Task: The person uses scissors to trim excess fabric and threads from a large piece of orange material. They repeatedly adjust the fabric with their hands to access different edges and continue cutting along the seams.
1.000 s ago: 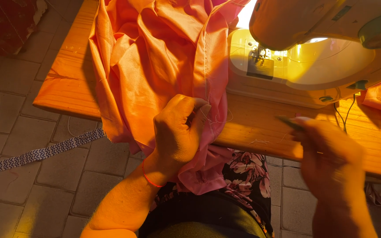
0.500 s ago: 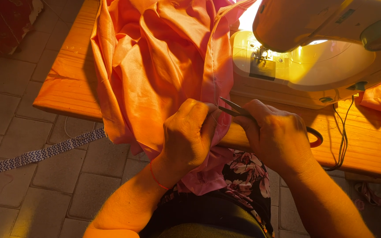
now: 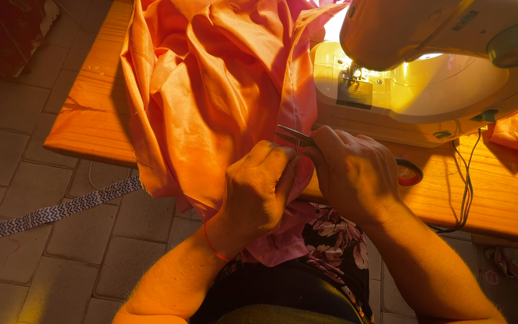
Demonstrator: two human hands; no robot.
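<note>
Head view: orange fabric (image 3: 211, 90) heaped on the table (image 3: 499, 198), front edge hanging over it. Versus a second ago, right hand (image 3: 355, 174) has come in from the right; it was apart then. Scissors (image 3: 298, 137) now in its closed fingers, blades at the fabric edge. Left hand (image 3: 259, 189) pinches that edge, same spot as before. Sewing machine (image 3: 427, 66) just behind.

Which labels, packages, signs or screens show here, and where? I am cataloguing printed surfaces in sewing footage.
Label: small dark rectangular strip on the upper arm of the cream sewing machine, top right; print too small to make out.
Packages, signs, screens: none in view.
</note>
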